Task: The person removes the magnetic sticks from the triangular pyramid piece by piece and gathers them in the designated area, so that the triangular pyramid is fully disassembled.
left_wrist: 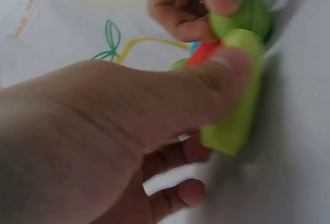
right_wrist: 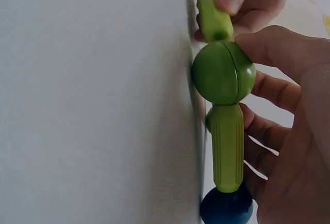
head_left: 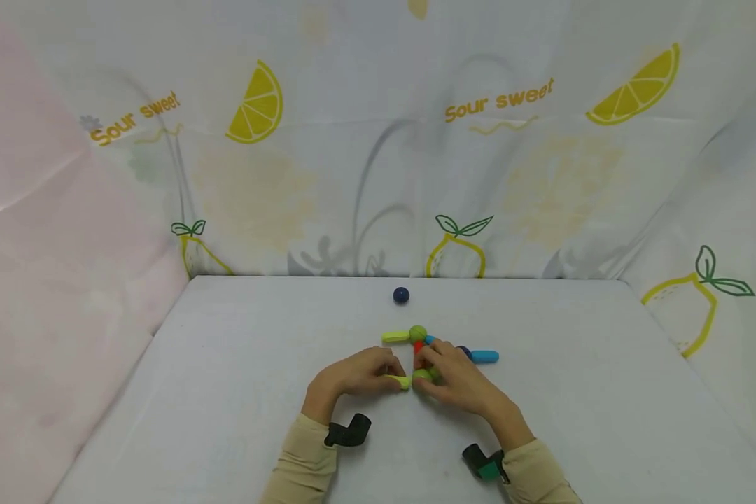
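My left hand [head_left: 359, 371] pinches a short yellow-green rod [left_wrist: 232, 126] between thumb and fingers. The rod's far end meets a green ball [right_wrist: 219, 74], which my right hand [head_left: 456, 378] grips with its thumb and fingers. From that ball a second, ribbed green rod [right_wrist: 228, 149] runs to a dark blue ball [right_wrist: 227, 206]. A red rod [head_left: 418, 355] reaches back to another green ball [head_left: 418, 334], which has a yellow-green rod [head_left: 395, 337] on its left and a blue rod on its right, partly hidden by my right hand.
Another blue rod [head_left: 485, 356] sticks out to the right of the dark blue ball. A loose dark blue ball [head_left: 401, 295] lies near the back of the white table [head_left: 239, 392]. Behind hangs a lemon-print curtain [head_left: 353, 140]. Small black cameras sit on both wrists.
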`<action>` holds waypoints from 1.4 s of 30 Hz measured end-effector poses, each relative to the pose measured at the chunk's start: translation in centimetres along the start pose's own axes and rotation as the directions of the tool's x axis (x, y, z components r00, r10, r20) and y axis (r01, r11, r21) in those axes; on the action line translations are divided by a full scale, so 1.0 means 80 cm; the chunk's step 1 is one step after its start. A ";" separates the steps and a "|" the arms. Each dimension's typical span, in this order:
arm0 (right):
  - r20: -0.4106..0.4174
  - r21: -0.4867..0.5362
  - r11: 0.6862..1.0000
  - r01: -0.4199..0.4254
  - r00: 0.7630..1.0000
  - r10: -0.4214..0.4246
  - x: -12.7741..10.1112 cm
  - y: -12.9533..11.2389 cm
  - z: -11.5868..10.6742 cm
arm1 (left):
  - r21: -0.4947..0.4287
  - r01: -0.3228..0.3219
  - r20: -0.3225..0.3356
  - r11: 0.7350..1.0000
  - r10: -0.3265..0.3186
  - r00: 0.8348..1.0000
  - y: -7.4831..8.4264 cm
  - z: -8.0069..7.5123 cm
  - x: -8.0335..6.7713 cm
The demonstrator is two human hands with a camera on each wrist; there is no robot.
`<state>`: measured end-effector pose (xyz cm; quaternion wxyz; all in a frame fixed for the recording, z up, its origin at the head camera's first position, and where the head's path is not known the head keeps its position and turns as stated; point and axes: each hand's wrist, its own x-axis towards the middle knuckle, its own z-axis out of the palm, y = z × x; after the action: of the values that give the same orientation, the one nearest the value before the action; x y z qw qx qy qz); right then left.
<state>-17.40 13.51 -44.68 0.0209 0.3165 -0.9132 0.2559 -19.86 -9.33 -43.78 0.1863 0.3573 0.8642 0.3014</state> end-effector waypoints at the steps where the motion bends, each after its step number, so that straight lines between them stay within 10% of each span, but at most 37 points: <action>1: -0.004 -0.007 1.000 -0.008 1.000 0.008 0.000 0.001 0.000 | 0.012 0.004 0.001 1.000 -0.004 1.000 -0.001 -0.003 -0.003; 6: -0.031 -0.022 0.999 -0.045 0.999 0.045 -0.003 0.007 -0.002 | 0.033 0.047 -0.128 0.998 -0.042 0.991 -0.018 -0.021 -0.021; 10: -0.018 0.003 0.999 -0.040 0.999 0.040 -0.005 0.010 -0.002 | 0.042 0.115 -0.295 0.993 -0.097 0.950 -0.039 -0.026 -0.033; 20: 0.021 0.027 0.998 -0.053 0.998 0.053 -0.007 0.011 -0.003 | 0.056 0.231 -0.663 0.971 -0.137 0.736 -0.081 -0.020 -0.037; 23: 0.024 0.023 0.999 -0.046 0.999 0.045 -0.007 0.011 -0.004 | 0.040 0.248 -0.702 0.968 -0.149 0.697 -0.089 -0.019 -0.037; 31: 0.045 0.032 0.999 -0.039 0.998 0.038 -0.006 0.010 -0.007 | 0.021 0.239 -0.714 0.971 -0.153 0.683 -0.095 -0.018 -0.034; 42: 0.102 0.042 0.997 -0.065 0.993 0.060 -0.004 0.006 -0.014 | 0.021 0.242 -0.689 0.970 -0.161 0.706 -0.097 -0.015 -0.030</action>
<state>-17.57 14.53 -43.95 -0.0404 0.3006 -0.9166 0.2606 -22.81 -15.94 -47.71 -0.1325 0.1346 0.9208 0.3414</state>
